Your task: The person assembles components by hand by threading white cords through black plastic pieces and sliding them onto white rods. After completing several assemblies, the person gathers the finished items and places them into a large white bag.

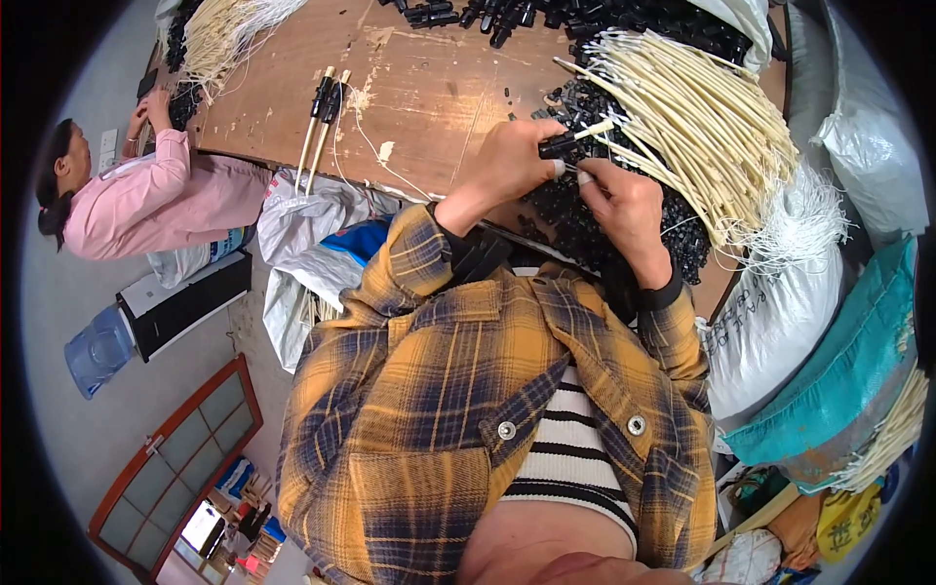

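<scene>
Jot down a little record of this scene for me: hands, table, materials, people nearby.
Left hand: grips a black part; a cream rod shows beside it
Right hand: fingertips close to the left's; anything pinched is too small to tell
Table: brown, worn surface
Materials: many cream rods at right, near small black pieces
People nearby: someone in a pink top, far left

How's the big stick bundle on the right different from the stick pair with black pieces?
The big bundle has lots of sticks, while the stick pair has just two. The stick pair has black pieces near its top ends; the big bundle's sticks look plain. The big bundle heaps up messily, but the stick pair lies neatly side by side. Both have long, thin, cream sticks.
</scene>
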Demonstrator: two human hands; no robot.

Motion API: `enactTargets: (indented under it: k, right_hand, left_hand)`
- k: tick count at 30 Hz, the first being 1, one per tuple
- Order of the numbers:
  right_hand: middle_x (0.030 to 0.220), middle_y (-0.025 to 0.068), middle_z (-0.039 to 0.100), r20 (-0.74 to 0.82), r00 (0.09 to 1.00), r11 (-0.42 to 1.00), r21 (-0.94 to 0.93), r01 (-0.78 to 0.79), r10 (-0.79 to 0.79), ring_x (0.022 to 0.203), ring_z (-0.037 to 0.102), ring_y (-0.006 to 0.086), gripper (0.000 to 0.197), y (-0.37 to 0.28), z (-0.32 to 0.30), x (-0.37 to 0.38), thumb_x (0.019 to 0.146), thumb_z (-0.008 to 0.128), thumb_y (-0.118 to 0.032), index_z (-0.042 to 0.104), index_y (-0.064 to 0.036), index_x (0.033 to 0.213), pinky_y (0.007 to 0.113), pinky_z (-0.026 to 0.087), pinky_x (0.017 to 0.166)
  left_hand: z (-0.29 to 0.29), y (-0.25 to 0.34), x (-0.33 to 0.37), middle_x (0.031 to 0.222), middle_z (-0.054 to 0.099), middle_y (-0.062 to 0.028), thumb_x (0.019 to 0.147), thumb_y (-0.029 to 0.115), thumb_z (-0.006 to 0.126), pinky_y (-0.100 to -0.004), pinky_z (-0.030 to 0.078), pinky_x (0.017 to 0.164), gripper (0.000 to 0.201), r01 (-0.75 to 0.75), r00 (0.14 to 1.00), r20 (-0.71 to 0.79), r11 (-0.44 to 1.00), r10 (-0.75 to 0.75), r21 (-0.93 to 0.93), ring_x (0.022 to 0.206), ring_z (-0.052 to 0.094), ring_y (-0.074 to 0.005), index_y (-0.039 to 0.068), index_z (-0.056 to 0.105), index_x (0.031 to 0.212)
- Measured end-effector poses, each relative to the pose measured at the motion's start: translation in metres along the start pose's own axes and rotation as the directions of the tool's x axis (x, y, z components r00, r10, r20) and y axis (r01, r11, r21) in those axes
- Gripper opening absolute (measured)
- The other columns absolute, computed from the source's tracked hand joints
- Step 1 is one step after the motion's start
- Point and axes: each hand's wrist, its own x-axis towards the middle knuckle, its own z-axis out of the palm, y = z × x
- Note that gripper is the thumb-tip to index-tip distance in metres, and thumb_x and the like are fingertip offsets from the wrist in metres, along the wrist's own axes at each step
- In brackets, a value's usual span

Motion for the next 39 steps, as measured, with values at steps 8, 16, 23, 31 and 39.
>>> enactTargets:
  k: [8, 16, 23, 31, 39]
  right_hand:
    - [0.055, 0.0079, 0.055, -0.1, 0.995, 0.995, -0.092, -0.036, 0.027, 0.047, 0.055, 0.0209, 0.006, 0.005, -0.004, 0.007, 0.08, 0.066, -0.011, 0.067, -0.0083, 0.085, 0.033, 0.043, 0.047]
    - [0.053, 0.0076, 0.053, -0.037, 0.996, 0.997, 0.003, -0.082, 0.082, 0.045, 0.052, 0.0184, 0.007, 0.006, 0.003, 0.005, 0.08, 0.067, -0.011, 0.068, -0.0065, 0.085, 0.031, 0.042, 0.047]
    - [0.064, 0.0121, 0.059, 0.06, 0.974, 0.96, 0.164, -0.225, 0.218, 0.052, 0.057, 0.023, 0.013, 0.003, 0.001, 0.002, 0.083, 0.065, -0.01, 0.065, -0.0052, 0.095, 0.031, 0.045, 0.051]
    - [0.082, 0.0163, 0.065, 0.145, 0.989, 0.998, 0.06, -0.034, 0.025, 0.071, 0.064, 0.0341, 0.012, 0.003, 0.001, -0.002, 0.086, 0.063, -0.01, 0.061, -0.0049, 0.097, 0.037, 0.05, 0.06]
    - [0.078, 0.015, 0.064, 0.1, 0.995, 0.958, 0.284, -0.043, 0.016, 0.068, 0.065, 0.0277, 0.013, -0.001, -0.002, -0.003, 0.089, 0.061, -0.009, 0.064, -0.0045, 0.101, 0.031, 0.051, 0.062]
  left_hand:
    - [0.005, -0.015, -0.004, 0.093, 0.064, -0.0112, 0.072, -0.002, 0.058, -0.0409, 0.049, 0.073, 0.036, -0.215, 0.962, -0.086, 0.913, 0.259, 0.346, 0.09, 0.061, -0.0316, 0.009, 0.062, 0.106]
    - [0.008, -0.007, -0.007, 0.094, 0.064, -0.0088, 0.072, -0.001, 0.059, -0.0398, 0.049, 0.073, 0.034, -0.22, 0.972, -0.004, 0.916, 0.235, 0.336, 0.091, 0.061, -0.0297, 0.01, 0.063, 0.104]
    - [0.013, -0.011, -0.007, 0.098, 0.065, -0.0084, 0.072, 0.0, 0.062, -0.0404, 0.048, 0.077, 0.04, -0.296, 0.954, 0.047, 0.917, 0.295, 0.267, 0.094, 0.061, -0.0314, 0.01, 0.061, 0.11]
    - [0.003, -0.001, -0.004, 0.09, 0.067, -0.0061, 0.067, 0.0, 0.069, -0.035, 0.049, 0.076, 0.04, -0.33, 0.943, -0.028, 0.942, 0.332, 0.059, 0.085, 0.063, -0.0256, 0.008, 0.062, 0.106]
    - [0.007, -0.01, -0.007, 0.08, 0.062, -0.0019, 0.065, -0.003, 0.069, -0.0309, 0.048, 0.063, 0.018, -0.601, 0.773, -0.267, 0.799, 0.576, -0.015, 0.074, 0.06, -0.0213, 0.007, 0.066, 0.08]
